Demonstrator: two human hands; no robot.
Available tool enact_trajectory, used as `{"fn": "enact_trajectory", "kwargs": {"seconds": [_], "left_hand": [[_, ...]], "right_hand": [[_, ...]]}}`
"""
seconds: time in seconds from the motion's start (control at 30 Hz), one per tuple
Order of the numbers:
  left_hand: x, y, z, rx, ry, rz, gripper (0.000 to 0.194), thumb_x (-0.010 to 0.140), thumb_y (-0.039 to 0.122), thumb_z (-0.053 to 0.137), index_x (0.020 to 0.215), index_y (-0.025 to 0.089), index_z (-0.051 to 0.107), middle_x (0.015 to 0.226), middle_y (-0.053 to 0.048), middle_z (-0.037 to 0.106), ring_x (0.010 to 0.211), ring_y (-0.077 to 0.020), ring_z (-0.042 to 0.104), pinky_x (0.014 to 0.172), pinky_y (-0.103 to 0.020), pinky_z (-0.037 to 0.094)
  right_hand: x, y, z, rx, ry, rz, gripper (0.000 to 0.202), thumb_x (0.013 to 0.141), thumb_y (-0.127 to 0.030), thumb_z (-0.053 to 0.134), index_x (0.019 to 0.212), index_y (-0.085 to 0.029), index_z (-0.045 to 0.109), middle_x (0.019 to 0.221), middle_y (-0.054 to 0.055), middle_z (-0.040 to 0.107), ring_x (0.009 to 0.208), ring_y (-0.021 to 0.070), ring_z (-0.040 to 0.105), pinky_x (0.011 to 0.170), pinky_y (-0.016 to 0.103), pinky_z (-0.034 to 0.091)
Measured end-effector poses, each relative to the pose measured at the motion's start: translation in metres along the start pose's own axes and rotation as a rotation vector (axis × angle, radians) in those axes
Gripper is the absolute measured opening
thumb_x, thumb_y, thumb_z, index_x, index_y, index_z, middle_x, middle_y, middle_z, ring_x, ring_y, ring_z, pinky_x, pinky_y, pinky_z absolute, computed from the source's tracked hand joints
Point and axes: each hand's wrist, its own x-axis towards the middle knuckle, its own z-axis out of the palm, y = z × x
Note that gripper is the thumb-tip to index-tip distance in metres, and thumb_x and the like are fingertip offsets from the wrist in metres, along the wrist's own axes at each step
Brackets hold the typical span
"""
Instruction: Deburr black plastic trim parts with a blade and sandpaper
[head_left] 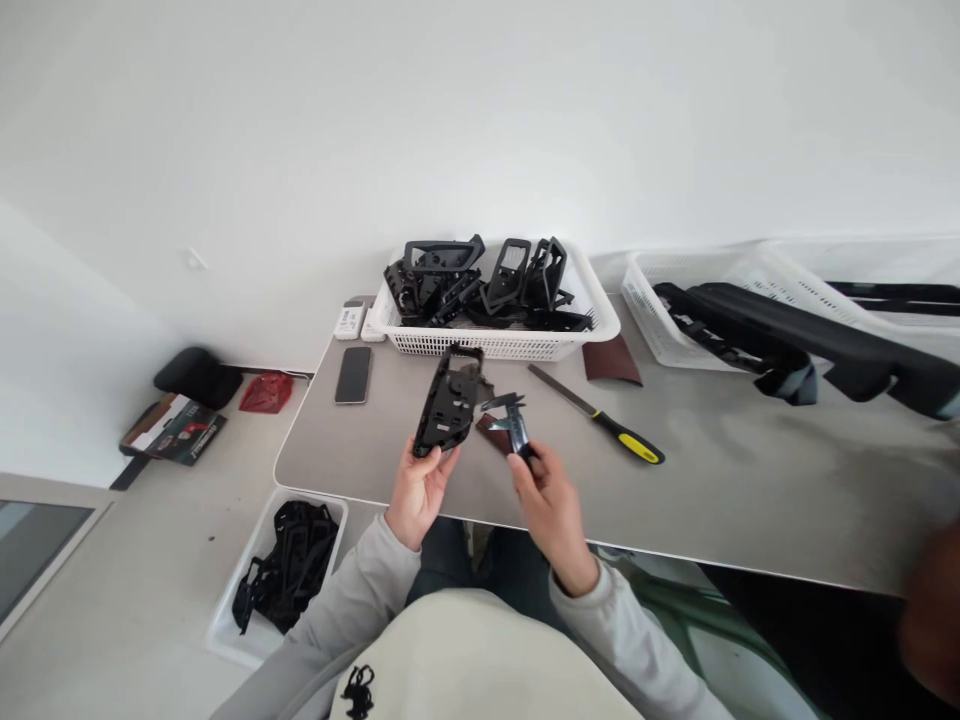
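My left hand grips the lower end of a black plastic part, which is held up above the table with its ribbed side showing. In my right hand is a metal caliper, its jaws pointing up and left toward the part. The caliper and the part look apart. Behind the caliper, a piece of brown-red sandpaper lies on the table, partly hidden. To the right rests a file with a yellow and black handle.
A white basket of black plastic parts stands at the back. More baskets with long black trims are on the right. Sandpaper and a phone lie nearby. A floor bin holds black parts. Another person shows at right.
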Motion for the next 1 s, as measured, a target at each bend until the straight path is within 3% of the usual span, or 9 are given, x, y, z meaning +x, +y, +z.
{"fn": "enact_trajectory", "kwargs": {"seconds": [0.17,0.23,0.33,0.43,0.57,0.8,1.0], "left_hand": [[-0.001,-0.026,0.002,-0.025,0.086,0.043,0.026,0.066,0.003,0.069,0.085,0.019,0.062,0.101,-0.003,0.073,0.114,-0.0214,0.062,0.105,-0.04,0.043],[0.0,-0.033,-0.002,-0.04,0.09,-0.025,0.029,0.065,0.002,0.067,0.088,0.018,0.064,0.101,-0.004,0.073,0.112,-0.0218,0.063,0.104,-0.04,0.044],[0.005,-0.036,-0.006,-0.084,0.105,-0.176,0.02,0.074,0.015,0.067,0.094,0.014,0.067,0.104,-0.01,0.072,0.108,-0.0243,0.065,0.098,-0.04,0.049],[0.011,-0.035,-0.009,-0.078,0.182,-0.22,0.016,0.08,0.021,0.065,0.092,0.011,0.068,0.099,-0.012,0.072,0.1,-0.0224,0.067,0.094,-0.038,0.052],[0.015,-0.037,-0.01,-0.059,0.201,-0.182,0.006,0.077,0.012,0.066,0.082,0.01,0.067,0.091,-0.011,0.073,0.094,-0.0207,0.068,0.095,-0.039,0.05],[0.007,-0.048,-0.007,0.014,0.147,-0.029,0.015,0.074,0.021,0.074,0.082,0.016,0.063,0.09,-0.003,0.071,0.096,-0.015,0.065,0.097,-0.028,0.043],[0.003,-0.048,-0.003,0.044,0.164,0.013,0.018,0.072,0.022,0.075,0.082,0.018,0.06,0.09,0.0,0.069,0.097,-0.0141,0.064,0.094,-0.027,0.043]], "right_hand": [[-0.005,0.01,0.022,-0.096,-0.094,0.024,0.05,0.084,-0.056,0.046,0.108,-0.013,0.055,0.059,0.001,0.06,0.053,0.0193,0.055,0.053,0.03,0.043],[-0.002,0.015,0.026,-0.127,-0.121,0.034,0.048,0.083,-0.054,0.045,0.107,-0.013,0.056,0.062,0.004,0.064,0.055,0.022,0.059,0.055,0.033,0.046],[0.0,0.023,0.028,-0.16,-0.138,0.047,0.047,0.082,-0.052,0.045,0.105,-0.013,0.056,0.066,0.007,0.066,0.058,0.0255,0.063,0.057,0.036,0.048],[-0.002,0.03,0.026,-0.171,-0.14,0.055,0.046,0.081,-0.052,0.045,0.104,-0.014,0.058,0.065,0.008,0.067,0.059,0.0275,0.064,0.058,0.037,0.048],[-0.005,0.034,0.02,-0.188,-0.131,0.055,0.046,0.082,-0.052,0.046,0.107,-0.015,0.059,0.07,0.01,0.069,0.064,0.0289,0.065,0.06,0.038,0.049],[-0.006,0.038,0.018,-0.25,-0.106,0.022,0.053,0.086,-0.057,0.04,0.112,-0.015,0.062,0.081,0.013,0.072,0.065,0.0281,0.066,0.062,0.038,0.049],[-0.004,0.042,0.019,-0.293,-0.084,-0.018,0.06,0.087,-0.062,0.037,0.112,-0.015,0.065,0.097,0.016,0.073,0.078,0.031,0.069,0.067,0.039,0.05]]}}
